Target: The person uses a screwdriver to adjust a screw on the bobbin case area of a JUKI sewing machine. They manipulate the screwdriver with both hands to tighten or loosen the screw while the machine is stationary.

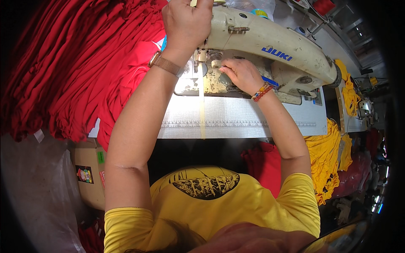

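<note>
An industrial sewing machine, cream-coloured with worn paint, stands across the white table. My left hand is raised against the left end of its head, fingers curled; the top of the picture cuts off what they grip. Lower down, my right hand is closed, its thumb and fingertips pinched at a small pale round piece beside the needle area. A narrow pale-yellow strip runs from under the needle bar toward me and over the table's front edge.
Long heaps of red fabric cover the left side. A printed ruler lies along the table front. Yellow fabric hangs at right, red fabric below the table. A cardboard box stands at lower left. Thread cones are at upper right.
</note>
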Action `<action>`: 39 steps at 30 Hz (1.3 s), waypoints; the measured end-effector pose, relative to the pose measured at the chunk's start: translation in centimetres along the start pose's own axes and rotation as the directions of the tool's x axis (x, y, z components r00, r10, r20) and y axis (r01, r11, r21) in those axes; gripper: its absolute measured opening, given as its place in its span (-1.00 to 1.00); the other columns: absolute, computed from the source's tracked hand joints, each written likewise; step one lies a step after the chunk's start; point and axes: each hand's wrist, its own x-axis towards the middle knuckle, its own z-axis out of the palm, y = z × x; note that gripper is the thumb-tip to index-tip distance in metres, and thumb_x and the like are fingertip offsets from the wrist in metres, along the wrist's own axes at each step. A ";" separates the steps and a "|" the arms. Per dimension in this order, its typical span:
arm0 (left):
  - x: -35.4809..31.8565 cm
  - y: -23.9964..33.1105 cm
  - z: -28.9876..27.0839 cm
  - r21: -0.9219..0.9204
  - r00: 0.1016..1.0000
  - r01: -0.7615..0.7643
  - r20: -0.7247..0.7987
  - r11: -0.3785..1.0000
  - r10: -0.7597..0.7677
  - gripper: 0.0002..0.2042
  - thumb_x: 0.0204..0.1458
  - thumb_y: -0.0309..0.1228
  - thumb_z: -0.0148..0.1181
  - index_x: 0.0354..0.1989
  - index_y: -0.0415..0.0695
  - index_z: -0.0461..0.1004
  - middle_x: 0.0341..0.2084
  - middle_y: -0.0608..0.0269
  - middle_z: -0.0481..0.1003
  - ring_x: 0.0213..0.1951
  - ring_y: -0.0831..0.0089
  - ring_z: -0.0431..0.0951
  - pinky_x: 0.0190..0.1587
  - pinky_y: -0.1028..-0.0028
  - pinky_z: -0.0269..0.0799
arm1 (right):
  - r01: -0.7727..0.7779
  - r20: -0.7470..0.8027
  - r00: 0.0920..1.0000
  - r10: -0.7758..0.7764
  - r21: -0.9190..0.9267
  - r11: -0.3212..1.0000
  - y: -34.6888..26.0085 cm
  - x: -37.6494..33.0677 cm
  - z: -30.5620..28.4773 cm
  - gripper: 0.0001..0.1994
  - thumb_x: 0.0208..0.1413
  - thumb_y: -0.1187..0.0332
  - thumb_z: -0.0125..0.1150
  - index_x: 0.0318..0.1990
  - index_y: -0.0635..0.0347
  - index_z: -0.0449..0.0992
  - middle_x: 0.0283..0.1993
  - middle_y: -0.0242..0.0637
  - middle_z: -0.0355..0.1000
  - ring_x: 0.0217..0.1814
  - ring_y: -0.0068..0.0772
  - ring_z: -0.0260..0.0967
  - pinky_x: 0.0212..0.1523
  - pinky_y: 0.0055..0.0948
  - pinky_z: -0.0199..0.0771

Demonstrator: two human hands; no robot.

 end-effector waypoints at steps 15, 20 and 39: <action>0.0 -0.2 0.1 0.008 1.000 0.009 -0.019 1.000 -0.009 -0.73 0.08 -0.36 0.01 -0.61 -0.26 0.38 -0.82 0.23 0.32 -0.70 0.54 0.31 -0.60 0.46 0.20 | -0.060 0.048 0.997 0.057 0.076 0.995 -0.4 1.1 -1.1 -0.74 0.09 0.15 -0.01 -0.29 0.09 0.50 -0.36 -0.08 0.45 -0.30 0.02 0.39 -0.29 -0.13 0.38; 0.0 0.0 0.0 -0.042 1.000 0.024 0.008 0.999 -0.024 -0.73 0.08 -0.37 0.01 -0.62 -0.25 0.37 -0.82 0.29 0.30 -0.70 0.60 0.29 -0.62 0.50 0.18 | -0.145 0.127 0.985 0.118 0.231 0.962 -0.4 0.6 -0.2 -0.70 0.06 0.13 0.02 -0.35 0.18 0.52 -0.39 -0.04 0.44 -0.31 0.02 0.39 -0.29 -0.19 0.37; -4.3 -2.0 -4.4 0.016 0.816 -0.543 -0.227 0.840 0.531 -0.78 0.16 -0.41 -0.10 -0.08 -0.26 0.27 -0.14 0.08 0.33 -0.10 0.42 0.33 -0.15 0.49 0.28 | -0.134 0.028 0.991 0.132 0.303 0.944 -1.0 -3.7 -3.7 -0.78 0.02 0.29 0.13 -0.29 0.26 0.51 -0.42 -0.11 0.46 -0.47 -0.12 0.38 -0.42 -0.37 0.37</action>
